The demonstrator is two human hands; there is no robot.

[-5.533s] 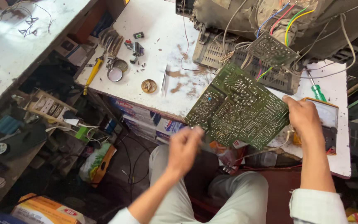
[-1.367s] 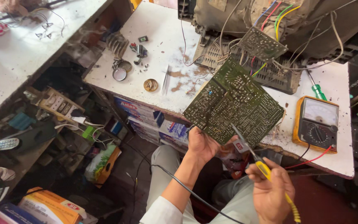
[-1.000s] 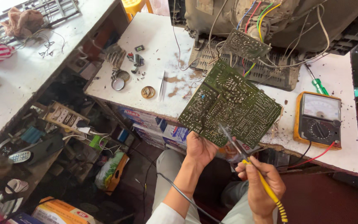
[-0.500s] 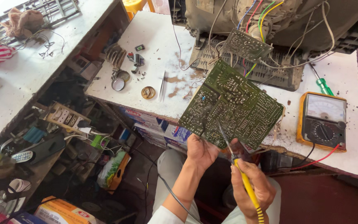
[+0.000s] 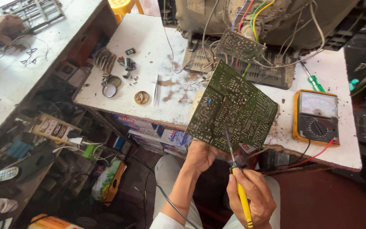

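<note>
My left hand (image 5: pixel 200 156) gripped green printed circuit board (image 5: pixel 232 108) | right hand (image 5: pixel 250 197) clenched yellow-handled soldering iron (image 5: pixel 236 174), tip on board's lower edge | risk: tilted board slipping, tip bridging tracks.

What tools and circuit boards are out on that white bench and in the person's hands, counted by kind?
Circuit boards: 2 (large green board, held by the left hand; smaller board on wires)
Soldering irons: 1 (yellow soldering iron, in the right hand)
Meters: 1 (yellow meter)
Screwdrivers: 1 (green screwdriver)
Tweezers: 1 (tweezers)
Total: 6
</note>
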